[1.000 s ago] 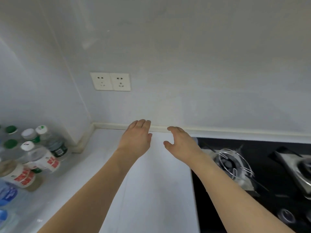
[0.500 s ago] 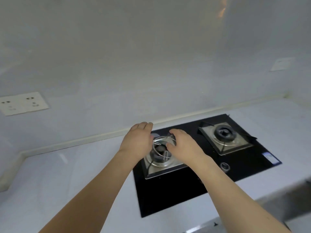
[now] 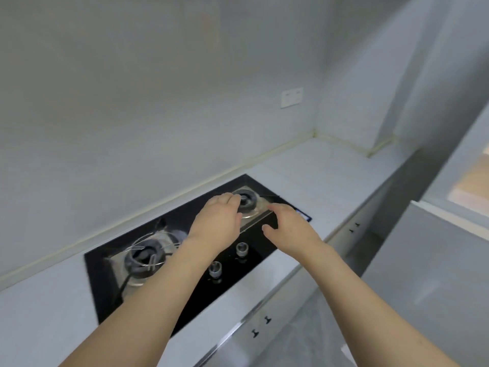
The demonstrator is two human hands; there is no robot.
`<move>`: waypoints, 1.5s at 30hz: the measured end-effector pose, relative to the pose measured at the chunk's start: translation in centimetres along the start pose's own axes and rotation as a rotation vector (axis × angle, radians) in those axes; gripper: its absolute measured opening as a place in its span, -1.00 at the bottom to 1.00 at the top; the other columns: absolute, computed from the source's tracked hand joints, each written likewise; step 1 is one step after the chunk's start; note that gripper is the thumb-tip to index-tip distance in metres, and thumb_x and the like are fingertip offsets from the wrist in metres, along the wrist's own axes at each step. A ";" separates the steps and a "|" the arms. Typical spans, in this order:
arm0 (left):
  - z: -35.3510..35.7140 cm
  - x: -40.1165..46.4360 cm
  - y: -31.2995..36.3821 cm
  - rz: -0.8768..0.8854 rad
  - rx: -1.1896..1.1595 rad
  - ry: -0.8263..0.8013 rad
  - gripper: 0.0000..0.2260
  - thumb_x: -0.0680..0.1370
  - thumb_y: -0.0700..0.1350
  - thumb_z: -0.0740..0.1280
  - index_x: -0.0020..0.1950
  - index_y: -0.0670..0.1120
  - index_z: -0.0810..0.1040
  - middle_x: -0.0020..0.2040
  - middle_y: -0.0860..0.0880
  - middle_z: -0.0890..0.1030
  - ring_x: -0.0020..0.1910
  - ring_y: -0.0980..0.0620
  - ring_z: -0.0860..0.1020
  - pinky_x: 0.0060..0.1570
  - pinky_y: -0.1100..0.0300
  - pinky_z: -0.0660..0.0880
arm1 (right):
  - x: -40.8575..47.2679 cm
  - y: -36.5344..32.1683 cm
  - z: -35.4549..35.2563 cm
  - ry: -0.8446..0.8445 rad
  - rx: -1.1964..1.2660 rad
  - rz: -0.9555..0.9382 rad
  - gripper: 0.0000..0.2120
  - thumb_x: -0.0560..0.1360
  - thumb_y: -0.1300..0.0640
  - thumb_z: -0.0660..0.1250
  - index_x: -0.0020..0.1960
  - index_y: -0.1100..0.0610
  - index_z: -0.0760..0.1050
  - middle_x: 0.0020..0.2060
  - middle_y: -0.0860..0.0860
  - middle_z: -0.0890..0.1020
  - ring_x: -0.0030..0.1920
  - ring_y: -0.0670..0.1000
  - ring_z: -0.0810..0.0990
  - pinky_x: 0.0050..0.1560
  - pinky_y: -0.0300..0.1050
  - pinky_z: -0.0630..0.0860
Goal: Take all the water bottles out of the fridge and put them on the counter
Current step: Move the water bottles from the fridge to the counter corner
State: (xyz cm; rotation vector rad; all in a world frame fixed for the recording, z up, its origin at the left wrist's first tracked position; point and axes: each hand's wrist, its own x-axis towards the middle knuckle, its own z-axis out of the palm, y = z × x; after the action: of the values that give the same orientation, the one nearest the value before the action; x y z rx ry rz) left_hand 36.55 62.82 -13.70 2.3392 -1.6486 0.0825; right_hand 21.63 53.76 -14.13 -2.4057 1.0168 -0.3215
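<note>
Burners, two, and knobs, two, are seen on one black hob (image 3: 267,229) mid-frame, set in the worktop (image 3: 330,176). Left hand (image 3: 215,226) and right hand (image 3: 291,229) are held forward, relaxed, empty. No water bottle is seen.

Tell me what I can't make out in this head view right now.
- Water bottles: none in frame.
- Fridge: grey panels at the right edge are blurred and cut off; identity unsure.
- Right burner: partly covered by the left hand.
- Hob sticker: partly behind the right hand, too small to read.
</note>
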 end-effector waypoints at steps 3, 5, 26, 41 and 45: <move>0.6 2.2 3.9 0.102 0.009 -0.016 -0.59 0.64 -0.06 0.14 0.49 -0.10 0.25 0.44 -0.05 0.34 0.41 -0.05 0.29 0.38 0.13 0.23 | -1.1 3.4 -2.4 0.051 0.010 0.100 -0.48 0.56 0.05 0.24 0.48 0.09 0.26 0.42 0.01 0.37 0.37 0.02 0.39 0.30 -0.12 0.36; 1.2 3.7 6.7 0.164 -0.002 -0.021 -0.58 0.64 -0.06 0.14 0.49 -0.10 0.25 0.44 -0.06 0.35 0.42 -0.05 0.29 0.38 0.13 0.23 | -1.9 5.8 -3.9 0.097 0.015 0.161 -0.48 0.56 0.05 0.24 0.48 0.10 0.26 0.42 0.01 0.37 0.37 0.03 0.39 0.30 -0.13 0.35; 9.4 23.2 26.8 0.586 -0.119 -0.130 -0.59 0.63 -0.06 0.14 0.48 -0.11 0.27 0.42 -0.07 0.37 0.37 -0.08 0.33 0.31 0.11 0.30 | 1.2 25.5 -16.0 0.293 0.001 0.577 -0.46 0.58 0.06 0.24 0.51 0.14 0.21 0.47 0.06 0.31 0.44 0.05 0.30 0.37 -0.12 0.26; 13.3 37.1 37.4 0.715 -0.202 -0.160 -0.59 0.63 -0.06 0.16 0.47 -0.11 0.28 0.41 -0.06 0.38 0.36 -0.08 0.35 0.28 0.08 0.34 | 7.4 36.2 -23.8 0.430 -0.029 0.724 -0.50 0.57 0.06 0.22 0.48 0.11 0.27 0.44 0.02 0.36 0.42 0.03 0.34 0.35 -0.12 0.29; 14.8 38.6 40.7 0.745 -0.212 -0.183 -0.58 0.63 -0.05 0.16 0.49 -0.11 0.26 0.43 -0.07 0.37 0.37 -0.08 0.34 0.29 0.09 0.33 | 7.4 39.5 -25.4 0.429 -0.022 0.755 -0.49 0.58 0.05 0.22 0.49 0.11 0.25 0.46 0.01 0.34 0.43 0.03 0.32 0.37 -0.09 0.28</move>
State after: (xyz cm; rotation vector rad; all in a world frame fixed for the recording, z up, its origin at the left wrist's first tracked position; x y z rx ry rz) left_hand 10.41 11.04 -12.13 1.5139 -2.3973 -0.1567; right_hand -7.17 15.90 -13.69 -1.8150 2.0186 -0.5491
